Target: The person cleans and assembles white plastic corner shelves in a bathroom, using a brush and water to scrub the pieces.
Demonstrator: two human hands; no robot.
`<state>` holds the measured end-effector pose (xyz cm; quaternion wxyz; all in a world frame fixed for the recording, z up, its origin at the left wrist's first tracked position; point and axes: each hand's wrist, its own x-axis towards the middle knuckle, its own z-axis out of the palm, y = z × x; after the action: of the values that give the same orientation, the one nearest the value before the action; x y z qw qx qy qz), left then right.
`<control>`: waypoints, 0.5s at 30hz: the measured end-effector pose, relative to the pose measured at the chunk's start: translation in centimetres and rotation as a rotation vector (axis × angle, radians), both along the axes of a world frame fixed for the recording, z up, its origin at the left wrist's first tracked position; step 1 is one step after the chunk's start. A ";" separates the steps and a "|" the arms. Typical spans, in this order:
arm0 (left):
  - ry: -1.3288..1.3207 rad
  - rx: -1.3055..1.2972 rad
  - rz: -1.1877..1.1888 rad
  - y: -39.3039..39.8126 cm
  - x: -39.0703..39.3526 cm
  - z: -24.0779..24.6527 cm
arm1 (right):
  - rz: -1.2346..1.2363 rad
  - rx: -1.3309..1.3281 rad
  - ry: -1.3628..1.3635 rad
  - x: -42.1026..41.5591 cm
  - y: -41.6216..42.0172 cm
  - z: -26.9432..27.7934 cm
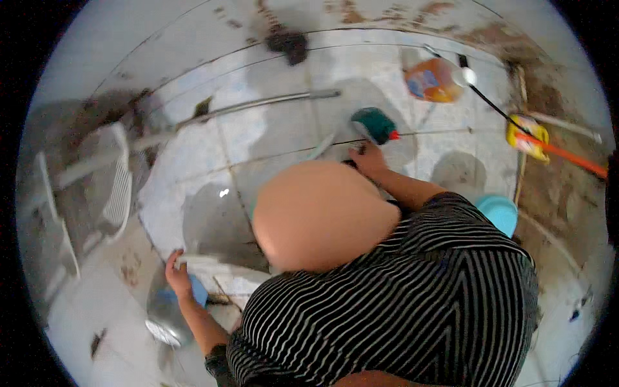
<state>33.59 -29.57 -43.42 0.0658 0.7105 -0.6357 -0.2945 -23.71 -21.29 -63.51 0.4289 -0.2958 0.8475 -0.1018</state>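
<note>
At the lower left, my left hand is raised above the rim of a pale container, its fingers apart and nothing seen in them. A blue object lies just beside that wrist. My right hand is at the near end of a dark green bottle with a red cap; blur hides whether the fingers grip it. A thin pale strip slants on the tiles left of this hand. My bent knee covers the middle of the view and may hide other things.
An orange container stands at the upper right, near a yellow package and an orange stick. A turquoise basin is right of my arm. A metal pole crosses the tiles; a ribbed white plastic piece is left.
</note>
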 end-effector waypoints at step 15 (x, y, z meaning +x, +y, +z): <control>0.050 -0.284 0.060 4.9 1.7 2.1 | 0.915 -0.057 -0.723 17.3 -21.2 22.7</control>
<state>35.30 -24.72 -41.29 0.1902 0.7051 -0.6477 -0.2170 -6.44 -42.52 -40.85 0.6833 -0.5894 0.4302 -0.0236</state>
